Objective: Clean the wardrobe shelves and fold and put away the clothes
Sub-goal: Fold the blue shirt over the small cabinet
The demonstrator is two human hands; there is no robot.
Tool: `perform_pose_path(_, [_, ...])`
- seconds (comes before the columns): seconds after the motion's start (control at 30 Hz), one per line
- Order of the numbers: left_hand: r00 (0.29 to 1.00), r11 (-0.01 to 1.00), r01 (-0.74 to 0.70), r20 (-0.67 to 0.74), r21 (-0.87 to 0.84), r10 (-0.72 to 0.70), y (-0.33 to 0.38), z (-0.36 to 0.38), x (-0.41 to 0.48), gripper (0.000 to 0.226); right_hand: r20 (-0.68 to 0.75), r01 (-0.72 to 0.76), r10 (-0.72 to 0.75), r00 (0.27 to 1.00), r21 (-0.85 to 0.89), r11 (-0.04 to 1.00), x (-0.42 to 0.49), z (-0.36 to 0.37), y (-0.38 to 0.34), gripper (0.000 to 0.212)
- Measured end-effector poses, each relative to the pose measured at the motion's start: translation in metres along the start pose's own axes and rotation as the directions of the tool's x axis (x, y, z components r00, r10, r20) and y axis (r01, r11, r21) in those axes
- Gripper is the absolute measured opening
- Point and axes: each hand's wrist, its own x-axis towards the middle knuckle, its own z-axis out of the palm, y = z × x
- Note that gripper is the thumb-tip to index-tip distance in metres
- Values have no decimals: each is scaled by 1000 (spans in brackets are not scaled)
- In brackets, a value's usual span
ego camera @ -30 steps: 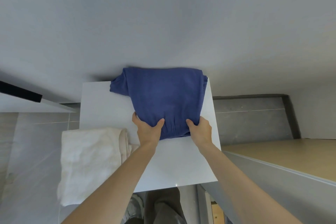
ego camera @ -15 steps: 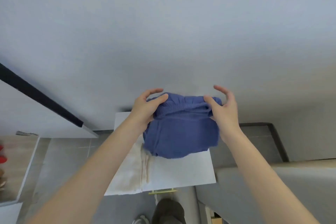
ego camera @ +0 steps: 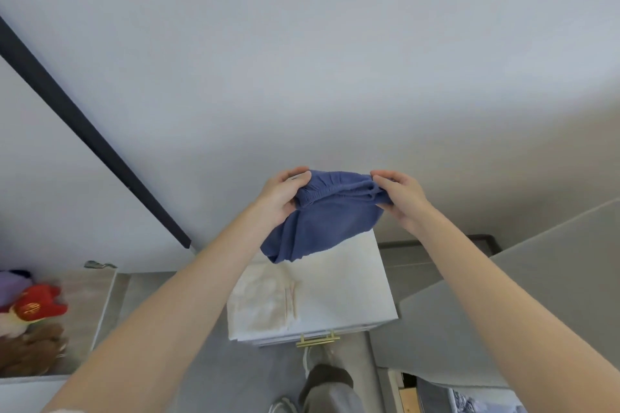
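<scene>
A white cabinet top [ego camera: 352, 282], with a brass handle [ego camera: 317, 340] just under its near edge, carries a folded cream cloth [ego camera: 258, 305] lying flat on its left half, and the cabinet stands on a grey floor [ego camera: 208, 369].

A folded blue garment [ego camera: 322, 221] with a gathered elastic band hangs in mid-air, gripped at its upper edge by the left hand [ego camera: 283, 196] and right hand [ego camera: 401, 199]. Below, a folded cream garment [ego camera: 261, 305] lies flat on the left side of a white cabinet [ego camera: 352, 285].
</scene>
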Motion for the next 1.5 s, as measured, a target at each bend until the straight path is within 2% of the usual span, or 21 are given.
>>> perform_pose_path(0.13, [999, 999, -29, -14, 36, 29, 13, 10, 30, 31, -14, 28, -28, 1000, -32, 999, 32, 5, -10, 13])
perform_pose_path(0.33, [994, 995, -104, -17, 9, 104, 19, 21, 62, 25, -8, 118, -119, 993, -38, 992, 59, -2, -17, 12])
perform_pose_path(0.5, [990, 982, -142, 20, 124, 141, -22, 9, 56, 18, -47, 116, -121, 991, -108, 987, 44, -16, 24, 17])
perform_pose_path(0.6, [993, 977, -118, 10, 180, 118, -70, -3, 49, 16, -67, 31, -39, 997, -116, 993, 28, -24, 71, 17])
perform_pose_path(0.73, [1000, 968, 3, -25, 251, 4, -149, -27, 42, 19, -97, -138, 123, 988, -166, 976, 9, -32, 146, 16])
perform_pose_path(0.83, [990, 958, 143, -27, 248, -141, -206, -45, 39, 21, -121, -264, 244, 962, -191, 946, -1, -36, 206, 15])
perform_pose_path(0.93, [949, 920, 315, -57, 233, -311, -257, -62, 35, 21, -163, -379, 352, 922, -187, 906, -13, -37, 257, 15])
perform_pose_path(1.07, [892, 863, 452, -111, 225, -439, -299, -77, 22, 21, -158, -533, 512, 844, -150, 833, -32, -40, 299, 15])
perform_pose_path(1.17, [835, 825, 549, -121, 131, -537, -300, -82, 22, 23, -147, -625, 610, 779, -94, 775, -33, -43, 310, 13])
perform_pose_path(1.27, [808, 807, 588, -102, 66, -580, -285, -81, 39, 22, -134, -673, 673, 727, 56, 738, -16, -40, 304, 13])
perform_pose_path(1.4, [812, 812, 582, -69, 37, -579, -255, -66, 75, 9, -137, -669, 699, 702, 211, 713, 23, -35, 286, 7])
perform_pose_path(1.5, [808, 809, 584, -49, -71, -588, -234, -56, 115, 18, -85, -638, 704, 705, 358, 682, 64, -35, 279, 9])
